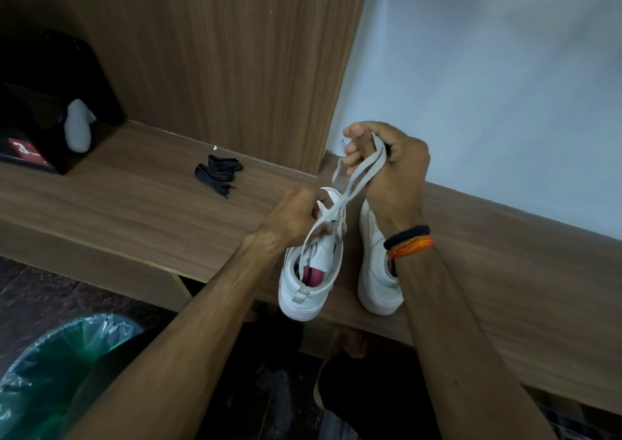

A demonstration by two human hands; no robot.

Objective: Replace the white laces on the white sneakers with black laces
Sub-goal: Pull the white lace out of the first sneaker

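White lace (pixel 353 183) is pinched high by the right hand (pixel 387 160); left hand (pixel 296 217) grips the sneaker (pixel 313 271) (centre frame). Draw slowly, 1 eyelet each pull.

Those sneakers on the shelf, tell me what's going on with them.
A person is unlacing the left sneaker. The right hand grips the white lace and holds it up, while the left hand pinches it at the eyelets. The other sneaker stands beside it. The black laces lie bundled on the wooden shelf, untouched.

Dim indoor light, soft overall blur, wide-angle bending at edges
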